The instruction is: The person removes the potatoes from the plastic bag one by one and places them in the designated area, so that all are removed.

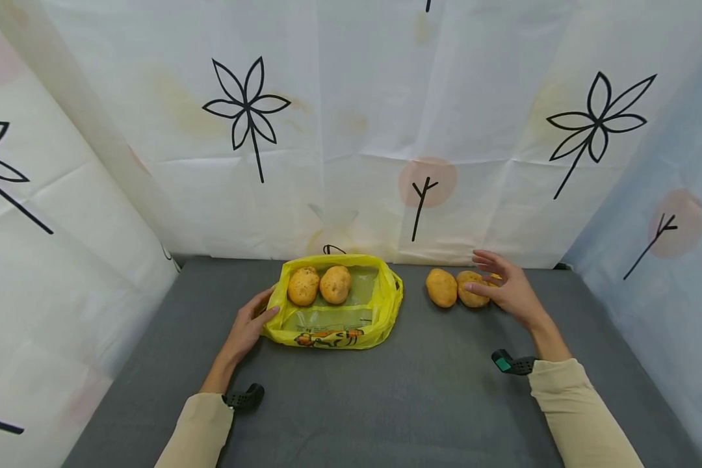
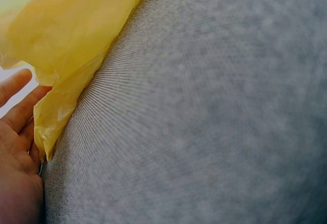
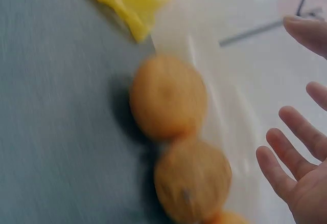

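Note:
A yellow plastic bag (image 1: 389, 305) lies with its mouth spread wide, two potatoes (image 1: 303, 286) inside at its far left. At the bag's left side, my left hand (image 1: 250, 330) touches the plastic with fairly straight fingers. The left wrist view has the bag (image 2: 66, 35) draped against these fingers (image 2: 25, 106). To the right, a row of potatoes (image 1: 441, 288) sits on the table, the rightmost partly hidden by my right hand (image 1: 511, 292). That hand hovers over them, fingers spread and holding nothing; in the right wrist view it is apart from the blurred potatoes (image 3: 168, 96).
The dark grey table (image 1: 357, 403) runs back to a white patterned curtain (image 1: 351, 130) close behind the bag and potatoes. More curtain hangs at the left (image 1: 47, 279) and right (image 1: 667, 312) sides. Each wrist wears a black strap-like device (image 1: 246, 396).

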Demonstrator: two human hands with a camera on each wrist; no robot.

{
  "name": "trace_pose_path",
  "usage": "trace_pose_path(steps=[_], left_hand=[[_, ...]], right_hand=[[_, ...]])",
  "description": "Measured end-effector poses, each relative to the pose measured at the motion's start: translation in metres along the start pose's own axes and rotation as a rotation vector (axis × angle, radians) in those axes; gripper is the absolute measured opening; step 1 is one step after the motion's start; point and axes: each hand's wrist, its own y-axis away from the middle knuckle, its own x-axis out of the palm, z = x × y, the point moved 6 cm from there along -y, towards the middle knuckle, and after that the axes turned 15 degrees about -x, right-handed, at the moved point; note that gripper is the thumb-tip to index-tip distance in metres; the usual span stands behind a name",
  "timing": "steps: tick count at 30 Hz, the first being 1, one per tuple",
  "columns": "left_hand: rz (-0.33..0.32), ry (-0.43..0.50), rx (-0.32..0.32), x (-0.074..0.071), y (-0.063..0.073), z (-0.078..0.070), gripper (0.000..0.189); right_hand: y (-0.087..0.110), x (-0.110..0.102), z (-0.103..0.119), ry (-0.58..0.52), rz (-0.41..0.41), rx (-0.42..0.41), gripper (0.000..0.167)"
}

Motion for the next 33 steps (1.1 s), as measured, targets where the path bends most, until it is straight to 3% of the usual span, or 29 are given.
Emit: trace_pose_path(steps=[5,15,18,26,33], left_hand=[[0.008,-0.007,0.01,0.001,0.012,-0.019,0.055],[0.006,-0.009,0.008,0.0,0.015,-0.023,0.055],[0.003,-0.008,-0.002,0.0,0.013,-0.02,0.054],[-0.009,-0.003,-0.011,0.0,-0.007,0.011,0.057],[-0.007,0.001,0.01,-0.001,-0.009,0.016,0.058]], right_hand=[[-0.011,0.029,0.012,-0.06,0.001,-0.047,0.072],[-0.031,0.094,0.028,-0.127,0.037,-0.061,0.071],[-0.037,0.114,0.03,-0.144,0.078,-0.072,0.071],[-0.051,0.154,0.033,-0.193,0.126,-0.082,0.075],[-0.065,0.181,0.031,-0.165,0.151,-0.055,0.077]])
